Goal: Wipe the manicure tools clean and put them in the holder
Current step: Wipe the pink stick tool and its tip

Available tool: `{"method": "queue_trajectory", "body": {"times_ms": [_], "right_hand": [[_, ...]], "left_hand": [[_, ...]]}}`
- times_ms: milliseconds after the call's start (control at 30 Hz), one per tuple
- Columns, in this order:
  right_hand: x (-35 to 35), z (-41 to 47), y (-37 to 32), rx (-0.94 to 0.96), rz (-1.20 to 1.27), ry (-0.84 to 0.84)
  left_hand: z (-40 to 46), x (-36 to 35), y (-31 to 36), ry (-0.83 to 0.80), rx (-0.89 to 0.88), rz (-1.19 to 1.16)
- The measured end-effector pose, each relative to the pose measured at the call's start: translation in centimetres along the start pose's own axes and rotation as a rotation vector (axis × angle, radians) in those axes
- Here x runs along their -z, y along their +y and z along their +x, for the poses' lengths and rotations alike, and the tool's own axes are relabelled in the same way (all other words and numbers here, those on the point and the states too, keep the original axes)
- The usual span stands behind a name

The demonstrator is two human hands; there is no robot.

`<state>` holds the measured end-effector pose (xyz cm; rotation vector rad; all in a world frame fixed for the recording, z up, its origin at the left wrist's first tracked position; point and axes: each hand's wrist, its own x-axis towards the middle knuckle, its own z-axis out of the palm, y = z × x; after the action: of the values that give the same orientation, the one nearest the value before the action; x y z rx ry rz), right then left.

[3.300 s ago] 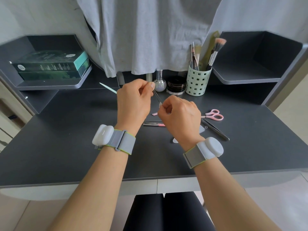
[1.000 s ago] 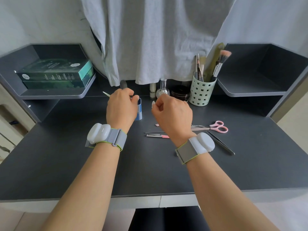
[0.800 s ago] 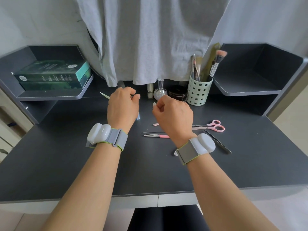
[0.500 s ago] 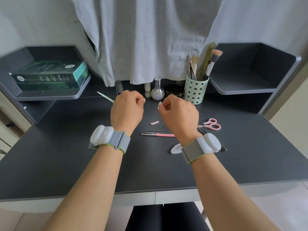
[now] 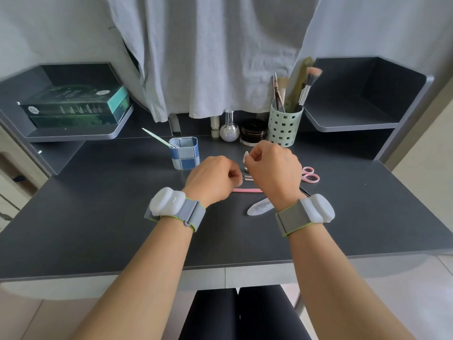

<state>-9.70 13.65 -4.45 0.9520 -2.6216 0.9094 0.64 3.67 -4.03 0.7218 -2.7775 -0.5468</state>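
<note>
Left hand [image 5: 215, 179], withdrawn from the blue checked square holder [image 5: 184, 153], is reaching curled toward the pink-handled tool [image 5: 247, 190]; right hand [image 5: 273, 168] is pinching the white wipe [image 5: 245, 157]

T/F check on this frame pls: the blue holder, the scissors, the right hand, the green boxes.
1. The blue checked holder has a thin green stick leaning out of it. True.
2. The pink scissors stand in the holder. False: they lie on the desk, right of the hands.
3. The right hand pinches a small white wipe. True.
4. The green boxes sit on the right shelf. False: left shelf.
</note>
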Motion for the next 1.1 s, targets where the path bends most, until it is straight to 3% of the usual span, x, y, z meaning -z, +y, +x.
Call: {"method": "queue_trajectory", "body": {"times_ms": [433, 800, 1100], "right_hand": [[1.1, -0.4, 1.3, -0.035, -0.015, -0.034], [1.7, -0.9, 2.4, -0.120, 0.016, -0.024], [2.1, -1.1, 2.1, -0.156, 0.136, 0.067]], "left_hand": [[0.7, -2.3, 1.9, -0.074, -0.021, 0.108], [0.3, -2.4, 2.6, 0.041, -0.212, 0.374], [-0.1, -1.5, 1.6, 0.170, -0.193, 0.278]]}}
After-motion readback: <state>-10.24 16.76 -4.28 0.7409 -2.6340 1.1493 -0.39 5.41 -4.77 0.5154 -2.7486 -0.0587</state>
